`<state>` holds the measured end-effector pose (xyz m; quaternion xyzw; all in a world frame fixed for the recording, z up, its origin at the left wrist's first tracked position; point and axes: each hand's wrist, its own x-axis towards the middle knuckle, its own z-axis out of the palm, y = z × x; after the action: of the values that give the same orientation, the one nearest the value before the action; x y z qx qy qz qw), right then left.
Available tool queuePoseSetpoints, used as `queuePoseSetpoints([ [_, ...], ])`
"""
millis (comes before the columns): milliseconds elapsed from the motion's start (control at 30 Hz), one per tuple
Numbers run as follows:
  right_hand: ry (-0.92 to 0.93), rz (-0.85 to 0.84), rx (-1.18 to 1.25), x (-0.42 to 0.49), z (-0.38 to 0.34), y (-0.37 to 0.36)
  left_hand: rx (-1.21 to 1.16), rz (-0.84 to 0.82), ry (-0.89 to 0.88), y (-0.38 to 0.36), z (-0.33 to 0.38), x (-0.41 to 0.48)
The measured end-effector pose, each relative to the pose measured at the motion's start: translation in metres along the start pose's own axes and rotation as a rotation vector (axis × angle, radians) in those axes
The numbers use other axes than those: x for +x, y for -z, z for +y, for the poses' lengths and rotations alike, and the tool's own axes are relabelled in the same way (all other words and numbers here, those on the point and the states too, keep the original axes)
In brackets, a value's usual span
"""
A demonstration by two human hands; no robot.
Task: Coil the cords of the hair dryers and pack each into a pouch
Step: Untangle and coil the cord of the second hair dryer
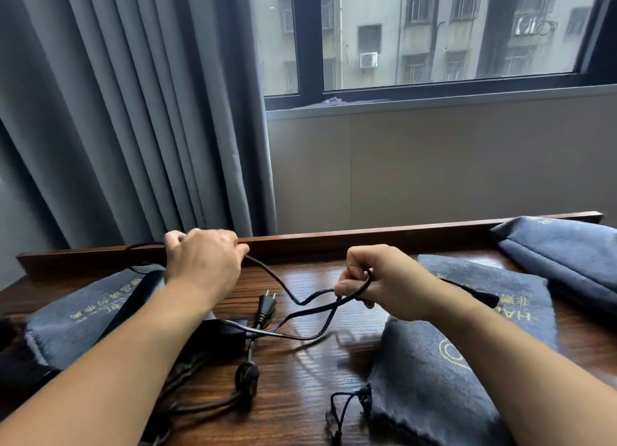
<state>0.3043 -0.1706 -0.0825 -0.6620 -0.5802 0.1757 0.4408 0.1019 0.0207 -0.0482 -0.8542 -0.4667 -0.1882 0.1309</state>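
A black cord [287,292] stretches between both hands above the wooden table [300,372]. My left hand [203,262] grips it near the table's back rail. My right hand [377,282] holds a loop of the same cord in curled fingers. The cord's plug [267,307] lies on the table between my arms. A black hair dryer body [220,337] lies partly under my left forearm, with a second coiled cord [233,389] in front of it. A dark blue pouch [430,378] with a drawstring lies under my right forearm.
Another blue pouch [76,315] with yellow lettering lies at the left, a flat one [494,288] behind my right wrist, and a filled one [567,248] at the far right. A raised wooden rail [367,233] bounds the table's back. Grey curtains [133,111] hang at the left.
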Motion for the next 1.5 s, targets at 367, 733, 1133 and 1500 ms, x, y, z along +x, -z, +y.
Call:
queuePoseSetpoints([
  [367, 0.079, 0.141, 0.033, 0.0, -0.004, -0.008, -0.99, -0.57, -0.458, 0.015, 0.062, -0.043],
  [733, 0.019, 0.026, -0.183, -0.004, 0.009, 0.011, -1.181, -0.152, 0.039, 0.017, 0.014, 0.0],
  [1133, 0.11, 0.039, -0.137, -0.003, -0.001, -0.006, -0.413, -0.052, -0.784, 0.008, 0.05, -0.035],
  [1500, -0.182, -0.043, 0.062, -0.006, 0.0, 0.009, -0.811, 0.075, -0.423, 0.021, 0.007, -0.002],
])
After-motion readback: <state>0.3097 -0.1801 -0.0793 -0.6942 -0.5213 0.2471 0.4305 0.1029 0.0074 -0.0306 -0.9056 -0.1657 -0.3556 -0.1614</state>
